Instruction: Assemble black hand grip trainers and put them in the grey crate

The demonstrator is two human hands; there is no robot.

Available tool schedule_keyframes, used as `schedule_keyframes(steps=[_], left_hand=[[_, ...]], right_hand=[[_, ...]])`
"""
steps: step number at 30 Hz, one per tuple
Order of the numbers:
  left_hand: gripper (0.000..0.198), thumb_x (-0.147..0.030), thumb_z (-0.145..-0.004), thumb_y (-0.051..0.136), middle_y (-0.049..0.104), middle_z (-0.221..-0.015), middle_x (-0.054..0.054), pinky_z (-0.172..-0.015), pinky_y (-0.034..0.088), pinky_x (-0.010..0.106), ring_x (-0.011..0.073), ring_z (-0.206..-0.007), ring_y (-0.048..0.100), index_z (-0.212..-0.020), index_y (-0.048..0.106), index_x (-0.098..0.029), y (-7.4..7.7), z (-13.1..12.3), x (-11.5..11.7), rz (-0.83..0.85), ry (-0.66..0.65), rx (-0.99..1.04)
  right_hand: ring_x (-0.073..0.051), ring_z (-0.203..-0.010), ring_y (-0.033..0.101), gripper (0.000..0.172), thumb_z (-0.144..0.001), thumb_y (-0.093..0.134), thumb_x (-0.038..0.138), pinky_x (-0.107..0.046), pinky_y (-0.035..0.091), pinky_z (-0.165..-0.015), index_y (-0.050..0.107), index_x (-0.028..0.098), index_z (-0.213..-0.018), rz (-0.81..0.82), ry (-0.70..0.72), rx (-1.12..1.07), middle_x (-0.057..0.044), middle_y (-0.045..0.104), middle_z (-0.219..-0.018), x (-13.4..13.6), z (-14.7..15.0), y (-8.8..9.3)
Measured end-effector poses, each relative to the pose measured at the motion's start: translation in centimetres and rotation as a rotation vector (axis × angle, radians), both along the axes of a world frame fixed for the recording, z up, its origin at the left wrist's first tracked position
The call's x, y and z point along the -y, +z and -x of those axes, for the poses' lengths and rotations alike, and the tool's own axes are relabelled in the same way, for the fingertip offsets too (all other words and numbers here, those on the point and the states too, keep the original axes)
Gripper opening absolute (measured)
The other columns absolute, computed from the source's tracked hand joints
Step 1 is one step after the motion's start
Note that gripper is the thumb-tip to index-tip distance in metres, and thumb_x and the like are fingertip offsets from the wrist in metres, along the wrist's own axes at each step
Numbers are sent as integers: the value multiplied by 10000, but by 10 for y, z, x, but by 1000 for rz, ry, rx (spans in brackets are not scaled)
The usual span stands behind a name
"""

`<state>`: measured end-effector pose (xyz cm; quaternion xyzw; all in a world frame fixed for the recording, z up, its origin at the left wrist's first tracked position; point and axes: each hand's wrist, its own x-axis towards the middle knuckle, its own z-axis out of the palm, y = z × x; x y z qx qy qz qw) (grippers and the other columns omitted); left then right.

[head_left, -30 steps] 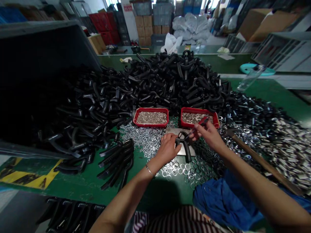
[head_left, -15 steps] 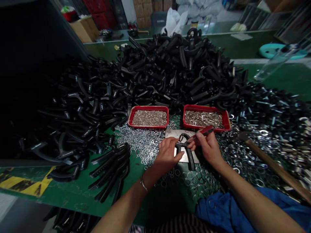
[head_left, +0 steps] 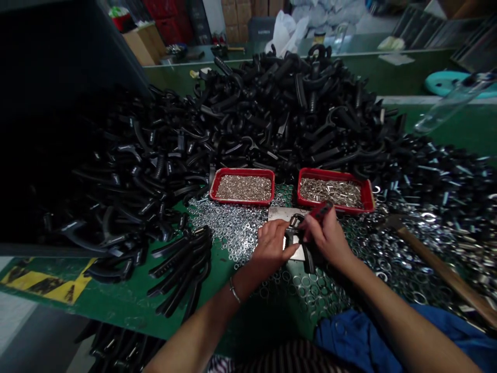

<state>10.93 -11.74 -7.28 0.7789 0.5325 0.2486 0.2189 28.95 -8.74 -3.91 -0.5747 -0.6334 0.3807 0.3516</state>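
On a small metal plate [head_left: 276, 213] lies a black curved part [head_left: 308, 259] with a coiled spring near its top. My left hand [head_left: 272, 243] grips this part at its left side, thumb and fingers closed on it. Wrapped round a red-handled tool [head_left: 321, 211], my right hand [head_left: 329, 234] holds it over the upper part of the black piece. The tool's tip is hidden by the fingers. Beyond the plate stand two red trays, the left one [head_left: 243, 201] with tiny metal pieces, the right one [head_left: 337, 207] with small pins.
Black parts [head_left: 264, 114] are heaped behind the trays, and more lie in a row [head_left: 180, 269] at the left. Washers [head_left: 236, 228] and rings [head_left: 310, 287] surround the plate. A wooden-handled hammer [head_left: 438, 261] lies at the right.
The red-handled tool has tilted more upright, and my right hand has turned with it. My left hand keeps its grip on the black part. The whole view has shifted slightly.
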Motion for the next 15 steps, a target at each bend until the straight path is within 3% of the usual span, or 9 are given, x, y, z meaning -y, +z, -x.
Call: schedule_keyframes(steps=[3,5,7,9,11,15], left_hand=[[517,-411,-906,622,529,-1347,113,-1078,336,454,291,-1262,455,-1351,466,-201,1,-1,-2,41,13,-11],[519,-399,-899,633,531,-1350,106,-1083,330,457,293,-1267,455,-1355,469,-211,2,-1,-2,60,15,-15],[518,-392,-899,635,532,-1353,103,-1086,327,455,290,-1276,451,-1356,468,-214,3,-2,0,64,15,-13],[513,-384,-905,630,534,-1353,103,-1086,332,455,286,-1280,451,-1358,464,-211,4,-3,3,59,26,-16],[526,-381,-913,624,528,-1369,110,-1096,332,454,283,-1292,445,-1375,451,-197,5,-5,4,50,36,-31],[531,-410,-940,583,521,-1406,122,-1106,345,444,284,-1305,447,-1399,454,-178,21,2,-4,2,-18,-89]], right_hand=[[-151,-376,444,335,-985,324,577,-299,438,-422,416,274,-876,87,-24,-409,42,511,-545,-8,4,16],[-128,-342,314,342,-994,293,559,-276,385,-388,427,274,-860,101,-99,-589,71,405,-508,-10,2,25],[-126,-353,320,316,-983,329,554,-275,393,-401,454,272,-913,99,-137,-608,69,439,-536,-12,-5,27],[-144,-372,409,329,-969,354,570,-290,415,-426,479,265,-964,128,-98,-425,48,526,-564,-12,-19,23],[-180,-436,526,344,-945,416,571,-310,440,-476,519,247,-997,126,-22,-68,7,615,-612,-14,-38,14],[-278,-738,680,379,-897,554,541,-359,490,-660,619,191,-1027,-1,38,599,-112,716,-851,-19,-76,6]])
